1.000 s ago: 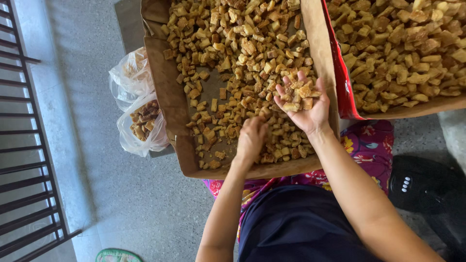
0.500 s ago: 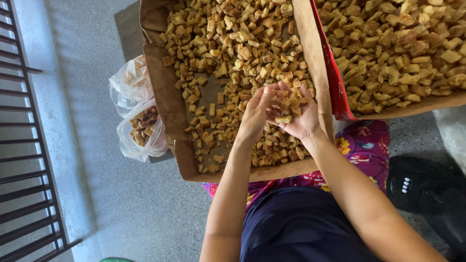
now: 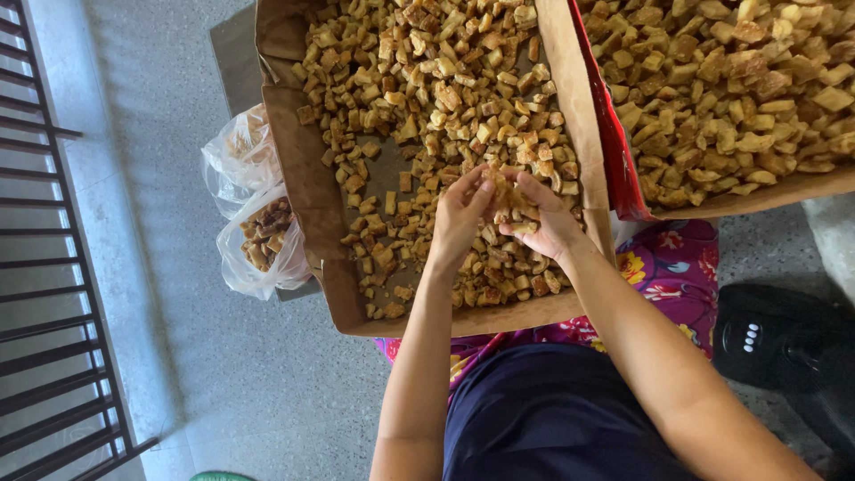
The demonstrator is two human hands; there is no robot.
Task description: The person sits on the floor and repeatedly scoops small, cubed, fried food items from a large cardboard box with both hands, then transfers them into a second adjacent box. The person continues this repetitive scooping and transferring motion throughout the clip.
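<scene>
The left hand [image 3: 459, 216] and the right hand [image 3: 543, 218] together grasp rough golden fried chunks [image 3: 510, 203] above a brown cardboard tray [image 3: 307, 191]. Crinkled clear plastic bags [image 3: 254, 236] lie just beside the tray.

right tray [image 3: 712, 203] cropped, upper bag [image 3: 239, 151] contents perhaps unclear

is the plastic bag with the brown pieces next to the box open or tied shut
Open. The plastic bag gapes at its top with no knot showing, and the brown pieces inside are exposed.

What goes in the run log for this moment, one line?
left hand: touching fried pieces | right hand: cupping fried pieces | under: cardboard tray | beside: plastic bags
</scene>
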